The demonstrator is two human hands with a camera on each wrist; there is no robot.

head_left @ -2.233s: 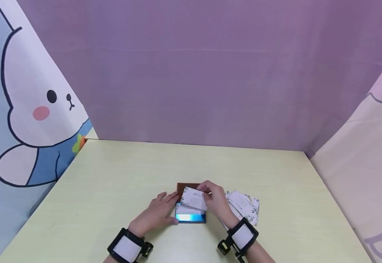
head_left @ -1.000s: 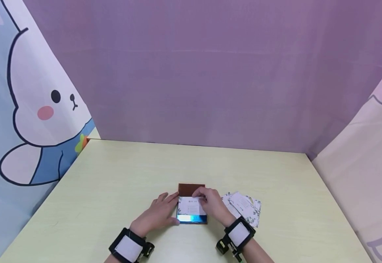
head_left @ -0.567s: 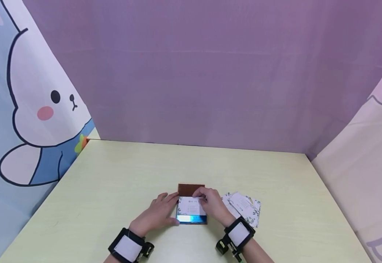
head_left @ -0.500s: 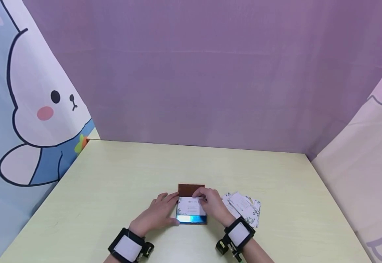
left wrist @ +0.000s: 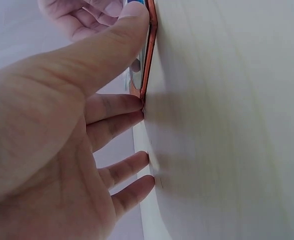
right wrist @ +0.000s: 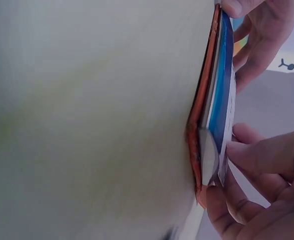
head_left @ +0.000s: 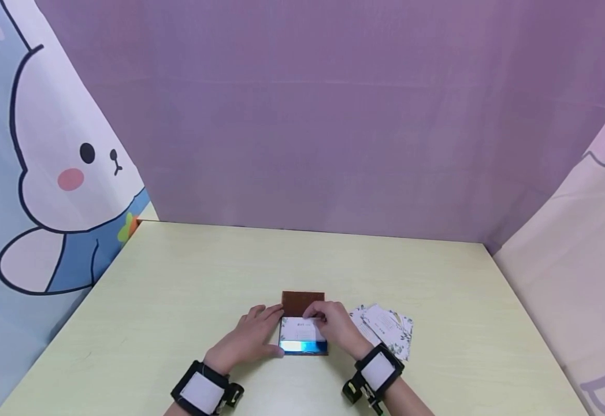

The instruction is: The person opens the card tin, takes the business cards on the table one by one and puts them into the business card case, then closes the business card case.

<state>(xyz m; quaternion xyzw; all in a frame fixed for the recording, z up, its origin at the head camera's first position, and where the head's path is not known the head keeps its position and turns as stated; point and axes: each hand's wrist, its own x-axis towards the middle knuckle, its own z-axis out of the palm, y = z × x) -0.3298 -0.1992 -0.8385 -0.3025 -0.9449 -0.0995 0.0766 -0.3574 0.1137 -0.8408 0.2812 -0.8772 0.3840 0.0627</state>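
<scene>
A brown card case (head_left: 303, 303) lies flip-open on the table, its lid laid back and a shiny blue band (head_left: 303, 346) across its near part. White cards stand in it, the front one a leaf-printed business card (head_left: 298, 329) partly behind the band. My right hand (head_left: 337, 326) pinches this card near its upper right corner; thumb and fingers close on its edge in the right wrist view. My left hand (head_left: 250, 341) rests at the case's left side, fingers extended. Its thumb (left wrist: 121, 37) presses the near left corner, and the other fingertips touch the case's edge and the tabletop.
Several leaf-printed cards (head_left: 388, 326) lie overlapping in a loose pile on the table (head_left: 203, 260), just right of my right hand. A purple cloth (head_left: 302, 115) hangs behind the table. Printed curtains stand at the left and right sides.
The card was tilted above the case in my right hand. It then came level with it, and lately slid down a little behind the blue band. My left hand stays put.
</scene>
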